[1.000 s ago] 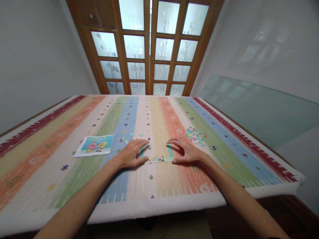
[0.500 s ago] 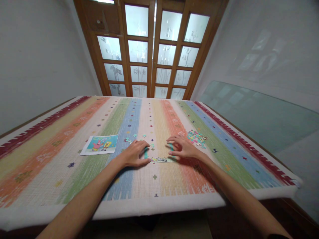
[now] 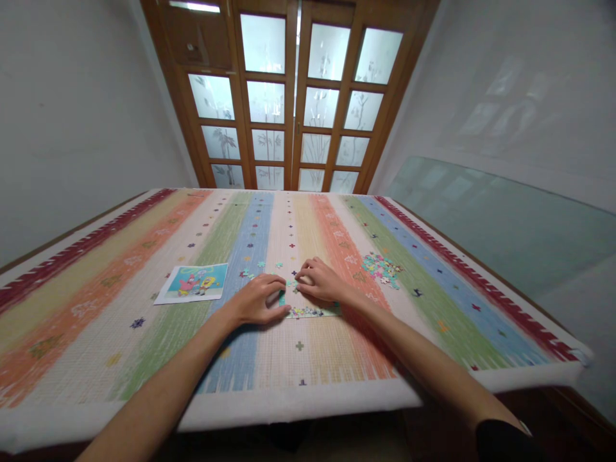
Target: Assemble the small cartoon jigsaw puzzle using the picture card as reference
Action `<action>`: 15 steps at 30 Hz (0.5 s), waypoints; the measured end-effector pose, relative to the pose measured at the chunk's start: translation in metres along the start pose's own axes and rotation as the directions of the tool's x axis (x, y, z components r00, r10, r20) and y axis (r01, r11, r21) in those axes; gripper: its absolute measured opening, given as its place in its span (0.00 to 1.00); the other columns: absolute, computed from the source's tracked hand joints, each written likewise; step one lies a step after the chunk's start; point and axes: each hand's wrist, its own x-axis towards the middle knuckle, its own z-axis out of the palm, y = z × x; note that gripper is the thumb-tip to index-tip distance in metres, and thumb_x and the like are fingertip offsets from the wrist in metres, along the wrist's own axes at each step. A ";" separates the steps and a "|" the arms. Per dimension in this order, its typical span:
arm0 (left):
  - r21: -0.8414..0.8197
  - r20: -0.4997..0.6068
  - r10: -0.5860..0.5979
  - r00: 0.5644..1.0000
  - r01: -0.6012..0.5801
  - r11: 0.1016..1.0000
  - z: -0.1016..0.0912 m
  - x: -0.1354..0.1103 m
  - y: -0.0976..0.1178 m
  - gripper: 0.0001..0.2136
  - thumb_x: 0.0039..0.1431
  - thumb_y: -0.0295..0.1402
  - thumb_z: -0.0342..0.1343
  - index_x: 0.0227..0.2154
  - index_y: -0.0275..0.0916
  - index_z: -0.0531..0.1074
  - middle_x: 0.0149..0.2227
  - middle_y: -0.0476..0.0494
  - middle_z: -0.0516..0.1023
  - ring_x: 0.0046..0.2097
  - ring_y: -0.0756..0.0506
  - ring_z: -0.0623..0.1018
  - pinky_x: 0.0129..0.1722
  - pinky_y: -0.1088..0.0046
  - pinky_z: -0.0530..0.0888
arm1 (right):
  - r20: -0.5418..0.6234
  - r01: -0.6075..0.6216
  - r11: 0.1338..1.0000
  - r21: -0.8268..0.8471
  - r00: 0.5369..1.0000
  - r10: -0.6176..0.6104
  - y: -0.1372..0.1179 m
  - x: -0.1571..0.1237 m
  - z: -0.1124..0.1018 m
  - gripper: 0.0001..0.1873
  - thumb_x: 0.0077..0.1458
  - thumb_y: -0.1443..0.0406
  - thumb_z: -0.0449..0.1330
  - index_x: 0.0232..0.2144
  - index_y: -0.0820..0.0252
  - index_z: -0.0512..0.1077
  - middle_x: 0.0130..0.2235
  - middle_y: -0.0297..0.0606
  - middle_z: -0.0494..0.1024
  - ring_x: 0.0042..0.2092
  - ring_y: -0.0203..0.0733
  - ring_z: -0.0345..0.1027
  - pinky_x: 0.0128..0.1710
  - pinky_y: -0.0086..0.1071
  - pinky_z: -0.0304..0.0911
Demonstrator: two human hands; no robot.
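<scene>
Right hand (image 3: 320, 280) has shifted left beside a puzzle piece (image 3: 290, 284), its grip unclear; left hand (image 3: 261, 299), grip wide, brackets the puzzle border (image 3: 312, 313), concentrating work leftward.

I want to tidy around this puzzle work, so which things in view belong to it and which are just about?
Seem part of it:
Joined pieces, by the left hand and right hand
Loose pile to the right
Small loose group beyond the left hand
Picture card, probably the guide

Apparently just surroundings:
Striped tablecloth
Glass-paned doors
Greenish panel
</scene>
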 end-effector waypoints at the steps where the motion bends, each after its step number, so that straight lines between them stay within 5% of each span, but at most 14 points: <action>1: -0.003 -0.017 -0.007 1.000 0.007 1.000 -0.001 0.000 -0.001 0.13 0.62 0.41 0.59 0.45 0.39 0.76 0.50 0.36 0.79 0.51 0.38 0.79 0.53 0.57 0.75 | -0.003 0.001 1.000 0.011 1.000 -0.001 0.001 0.001 0.001 0.09 0.60 0.63 0.66 0.42 0.62 0.81 0.43 0.47 0.76 0.48 0.50 0.64 0.52 0.43 0.60; 8: 0.184 -0.122 -0.123 0.985 0.144 0.972 -0.030 -0.008 -0.030 0.11 0.59 0.31 0.54 0.43 0.38 0.77 0.46 0.37 0.77 0.50 0.38 0.76 0.54 0.55 0.74 | -0.006 0.012 0.998 0.063 1.000 -0.012 0.005 0.006 0.005 0.08 0.58 0.65 0.67 0.40 0.63 0.80 0.43 0.46 0.75 0.48 0.49 0.65 0.53 0.43 0.60; 15: 0.346 -0.034 -0.265 0.964 0.260 0.901 -0.044 -0.018 -0.053 0.14 0.55 0.34 0.54 0.40 0.37 0.79 0.45 0.36 0.76 0.48 0.35 0.75 0.53 0.52 0.71 | -0.033 0.030 0.996 0.085 0.999 -0.028 0.006 0.007 0.010 0.06 0.59 0.65 0.66 0.39 0.59 0.79 0.44 0.45 0.75 0.48 0.49 0.65 0.53 0.43 0.61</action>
